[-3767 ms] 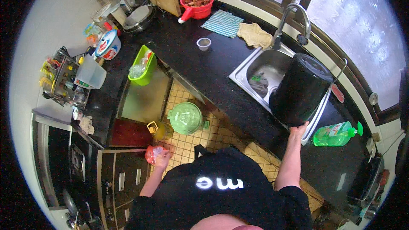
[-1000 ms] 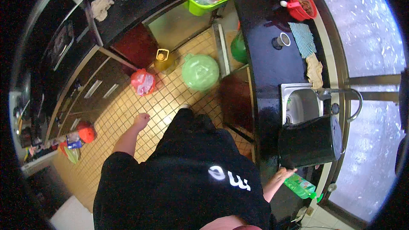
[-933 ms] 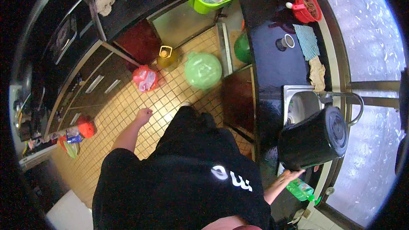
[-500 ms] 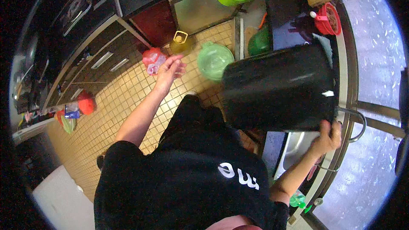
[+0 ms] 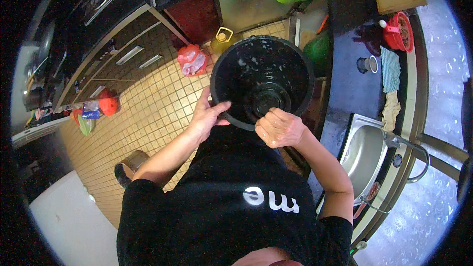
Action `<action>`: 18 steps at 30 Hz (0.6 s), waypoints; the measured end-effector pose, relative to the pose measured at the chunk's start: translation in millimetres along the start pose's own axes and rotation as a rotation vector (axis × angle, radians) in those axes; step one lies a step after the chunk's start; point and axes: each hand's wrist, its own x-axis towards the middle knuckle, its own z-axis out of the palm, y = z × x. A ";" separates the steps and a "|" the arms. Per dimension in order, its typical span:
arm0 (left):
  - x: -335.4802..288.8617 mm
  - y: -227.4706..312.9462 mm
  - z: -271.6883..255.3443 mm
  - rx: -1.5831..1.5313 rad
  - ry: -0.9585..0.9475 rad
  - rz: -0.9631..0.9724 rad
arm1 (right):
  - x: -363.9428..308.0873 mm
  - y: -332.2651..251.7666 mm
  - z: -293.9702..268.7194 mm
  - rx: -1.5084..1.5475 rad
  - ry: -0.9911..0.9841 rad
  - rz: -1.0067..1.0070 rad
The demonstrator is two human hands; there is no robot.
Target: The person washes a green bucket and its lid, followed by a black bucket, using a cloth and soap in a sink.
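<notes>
A large black bucket (image 5: 244, 81) is held up in front of my body with its mouth tilted toward me. White foam flecks or droplets cling to its inner wall, and a ringed bottom shows inside. My left hand (image 5: 209, 117) grips the rim at the left, thumb over the edge and fingers outside. At the near right of the rim, my right hand (image 5: 280, 127) is closed over the edge with knuckles up; its fingertips are hidden.
To the right lie a steel sink (image 5: 364, 150) with a curved faucet (image 5: 419, 167), a striped cloth (image 5: 390, 69), a small cup (image 5: 367, 64) and a red basket (image 5: 398, 32). A red bag (image 5: 192, 61) and an oil jug (image 5: 222, 39) stand on the tiled floor beyond.
The bucket has swung from above the sink, leftward to in front of me, its mouth now facing me. My left hand has taken hold of the rim; the sink has come into view.
</notes>
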 end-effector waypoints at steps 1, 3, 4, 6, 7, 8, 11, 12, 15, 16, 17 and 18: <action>0.5 -3.8 2.9 -0.013 0.026 -0.015 | -2.5 -1.8 2.2 0.006 0.007 0.003; 0.5 -10.9 7.2 0.009 0.031 0.048 | -11.7 -6.0 4.0 0.015 0.012 0.022; 0.5 -13.5 10.7 0.019 0.030 0.080 | -17.9 -8.8 4.0 0.020 0.011 0.036; -1.5 -12.3 20.4 0.020 0.035 0.100 | -27.1 -11.9 0.4 0.009 0.010 0.064; -2.3 -11.3 25.0 0.020 0.037 0.112 | -30.8 -12.7 -2.0 -0.007 0.009 0.077; -1.7 -11.1 28.1 0.020 0.012 0.130 | -34.2 -13.6 -4.3 -0.022 0.008 0.090; 0.4 -6.4 34.9 0.035 -0.039 0.181 | -37.1 -13.4 -13.8 -0.045 0.024 0.130; -0.2 -4.5 37.7 0.046 -0.039 0.190 | -38.5 -14.1 -16.3 -0.056 0.026 0.149; -2.5 3.9 48.7 0.056 -0.066 0.248 | -42.8 -18.0 -25.1 -0.096 0.032 0.205; -3.9 8.4 53.5 0.057 -0.085 0.273 | -44.5 -19.3 -29.5 -0.112 0.033 0.222; -8.2 16.4 58.0 0.061 -0.112 0.249 | -45.8 -20.9 -34.4 -0.132 0.034 0.242; -8.3 21.3 65.0 0.087 -0.138 0.346 | -46.9 -21.8 -42.2 -0.163 0.061 0.265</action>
